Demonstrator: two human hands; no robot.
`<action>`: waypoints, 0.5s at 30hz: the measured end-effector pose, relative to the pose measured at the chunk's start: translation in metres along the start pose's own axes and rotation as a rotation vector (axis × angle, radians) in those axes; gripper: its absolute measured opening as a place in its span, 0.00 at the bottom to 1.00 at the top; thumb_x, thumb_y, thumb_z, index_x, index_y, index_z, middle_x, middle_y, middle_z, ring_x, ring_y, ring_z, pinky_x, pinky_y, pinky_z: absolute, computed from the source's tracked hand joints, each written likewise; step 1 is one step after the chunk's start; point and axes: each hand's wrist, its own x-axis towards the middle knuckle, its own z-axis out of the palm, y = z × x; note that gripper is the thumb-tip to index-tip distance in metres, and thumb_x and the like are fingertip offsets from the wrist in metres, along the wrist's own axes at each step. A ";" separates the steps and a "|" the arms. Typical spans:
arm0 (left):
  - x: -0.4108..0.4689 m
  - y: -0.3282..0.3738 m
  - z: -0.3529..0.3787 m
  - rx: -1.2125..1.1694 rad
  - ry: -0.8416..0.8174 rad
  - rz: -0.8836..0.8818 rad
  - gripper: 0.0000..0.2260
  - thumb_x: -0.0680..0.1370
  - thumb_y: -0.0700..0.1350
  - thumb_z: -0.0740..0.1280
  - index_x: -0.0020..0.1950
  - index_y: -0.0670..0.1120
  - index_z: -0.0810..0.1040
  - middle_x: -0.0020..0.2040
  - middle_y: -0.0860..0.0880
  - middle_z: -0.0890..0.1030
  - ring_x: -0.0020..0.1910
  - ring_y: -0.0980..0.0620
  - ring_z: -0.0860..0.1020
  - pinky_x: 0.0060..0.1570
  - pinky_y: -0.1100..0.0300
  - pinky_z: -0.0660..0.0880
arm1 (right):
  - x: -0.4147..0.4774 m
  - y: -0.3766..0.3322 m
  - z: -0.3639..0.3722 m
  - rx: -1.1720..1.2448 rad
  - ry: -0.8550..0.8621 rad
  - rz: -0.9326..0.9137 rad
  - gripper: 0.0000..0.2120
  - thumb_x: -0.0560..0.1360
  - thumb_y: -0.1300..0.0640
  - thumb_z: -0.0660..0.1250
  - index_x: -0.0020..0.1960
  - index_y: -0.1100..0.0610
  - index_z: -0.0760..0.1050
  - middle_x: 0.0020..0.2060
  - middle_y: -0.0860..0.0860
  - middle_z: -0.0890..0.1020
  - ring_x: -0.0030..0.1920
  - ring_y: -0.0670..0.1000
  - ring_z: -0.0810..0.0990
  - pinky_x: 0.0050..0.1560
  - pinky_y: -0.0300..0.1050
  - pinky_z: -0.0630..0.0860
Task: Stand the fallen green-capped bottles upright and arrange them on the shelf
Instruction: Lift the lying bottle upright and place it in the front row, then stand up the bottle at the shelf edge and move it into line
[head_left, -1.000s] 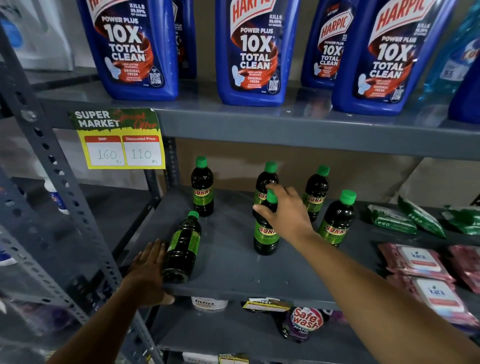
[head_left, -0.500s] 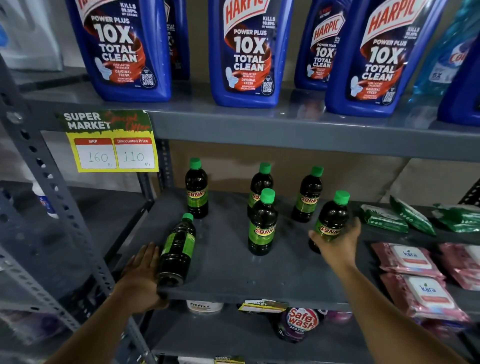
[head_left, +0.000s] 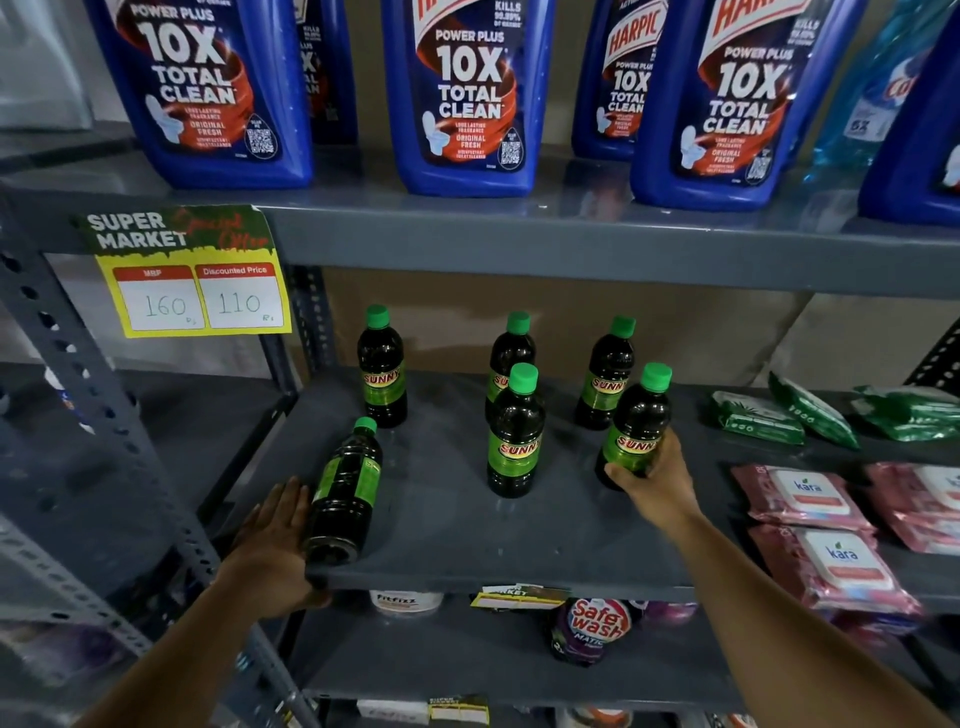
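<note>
Several dark green-capped bottles with green labels are on the grey middle shelf (head_left: 441, 551). One bottle (head_left: 345, 488) lies on its side at the front left, cap pointing back; my left hand (head_left: 272, 545) rests flat against its left side and base. My right hand (head_left: 657, 480) is wrapped around the lower part of the front right bottle (head_left: 636, 423), which leans slightly left. A bottle (head_left: 515, 434) stands upright in the middle front. Three more stand at the back: back left bottle (head_left: 382, 369), back middle bottle (head_left: 511, 353), back right bottle (head_left: 605, 376).
Large blue toilet-cleaner bottles (head_left: 467, 93) fill the shelf above. A yellow price tag (head_left: 195, 283) hangs on the upper shelf edge. Green packets (head_left: 756, 418) and pink wipe packs (head_left: 810, 499) lie right of the bottles. A perforated grey upright (head_left: 78, 374) stands at left.
My right hand left the middle front bottle, went right and took hold of the front right bottle. My left hand stayed by the fallen bottle.
</note>
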 end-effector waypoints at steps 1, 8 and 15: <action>0.000 0.000 -0.001 -0.003 -0.001 0.000 0.64 0.59 0.70 0.71 0.74 0.43 0.32 0.78 0.44 0.36 0.76 0.46 0.36 0.75 0.51 0.40 | 0.001 0.001 0.001 0.004 0.002 -0.010 0.41 0.64 0.55 0.78 0.70 0.47 0.60 0.60 0.47 0.77 0.60 0.51 0.76 0.61 0.53 0.73; 0.001 0.001 -0.003 -0.017 -0.004 -0.010 0.64 0.58 0.68 0.71 0.75 0.44 0.32 0.78 0.45 0.37 0.77 0.46 0.38 0.76 0.51 0.42 | -0.008 -0.003 0.005 -0.008 0.045 -0.042 0.40 0.66 0.58 0.77 0.72 0.52 0.59 0.61 0.51 0.77 0.59 0.54 0.76 0.55 0.47 0.70; 0.004 -0.001 -0.007 -0.012 -0.046 0.008 0.64 0.57 0.66 0.73 0.75 0.44 0.32 0.78 0.45 0.36 0.76 0.45 0.38 0.76 0.50 0.44 | -0.062 -0.021 0.026 -0.147 0.400 -0.240 0.46 0.64 0.42 0.73 0.73 0.57 0.54 0.70 0.64 0.62 0.71 0.62 0.59 0.68 0.63 0.59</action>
